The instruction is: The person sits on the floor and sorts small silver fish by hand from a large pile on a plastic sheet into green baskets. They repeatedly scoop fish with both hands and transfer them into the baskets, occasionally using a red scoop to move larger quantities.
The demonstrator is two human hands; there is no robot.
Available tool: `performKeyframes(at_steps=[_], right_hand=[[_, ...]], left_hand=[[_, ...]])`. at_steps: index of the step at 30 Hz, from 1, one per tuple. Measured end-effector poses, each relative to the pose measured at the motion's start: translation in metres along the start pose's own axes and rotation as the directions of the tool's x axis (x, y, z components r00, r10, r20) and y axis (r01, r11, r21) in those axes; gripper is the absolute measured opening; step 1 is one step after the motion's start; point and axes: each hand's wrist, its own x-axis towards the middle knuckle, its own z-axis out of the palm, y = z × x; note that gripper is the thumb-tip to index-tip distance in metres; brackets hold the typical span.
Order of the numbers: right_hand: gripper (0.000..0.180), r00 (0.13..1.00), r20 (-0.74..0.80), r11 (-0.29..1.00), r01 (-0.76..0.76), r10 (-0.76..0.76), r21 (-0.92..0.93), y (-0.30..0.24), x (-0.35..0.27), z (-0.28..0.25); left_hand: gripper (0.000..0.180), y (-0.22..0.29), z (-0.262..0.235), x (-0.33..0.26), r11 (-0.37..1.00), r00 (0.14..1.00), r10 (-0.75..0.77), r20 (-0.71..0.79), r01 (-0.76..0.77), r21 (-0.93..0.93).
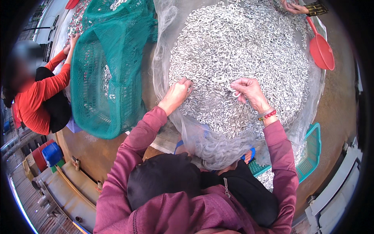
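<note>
A wide heap of small grey-white pieces [237, 46], many short and rounded, lies in front of me on a sheet of pale mesh netting [165, 50]. Between the pinched thumb and fingers of my right hand [250, 92] is a small white curved piece [236, 94], held just over the heap. A few similar hook-shaped white pieces [221, 79] lie left of those fingertips. My left hand [176, 96] rests at the heap's left side with its fingers curled down into the pieces. Whatever those fingers hold, if anything, is hidden.
Left of the netting stands a green basket [80, 113] draped with green net. A person in red sleeves [52, 87] works beyond it. Another person's hand [294, 7] reaches in at top right, near a red strainer [322, 52]. A green crate [311, 150] sits by my right forearm.
</note>
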Motion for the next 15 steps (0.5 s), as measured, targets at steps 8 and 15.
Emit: performKeyframes(at_steps=[8, 15], right_hand=[[0.025, 0.874, 0.354, 0.647, -0.061, -0.333, 0.760, -0.003, -0.012, -0.010], [0.030, 0.932, 0.272, 0.618, -0.070, -0.239, 0.783, 0.004, -0.026, -0.005]], left_hand=[[0.020, 0.068, -0.067, 0.020, 0.822, 0.962, -0.071, 0.265, 0.206, -0.531], [0.024, 0.157, -0.116, 0.075, 0.912, 0.839, 0.393, 0.376, -0.303, -0.277]])
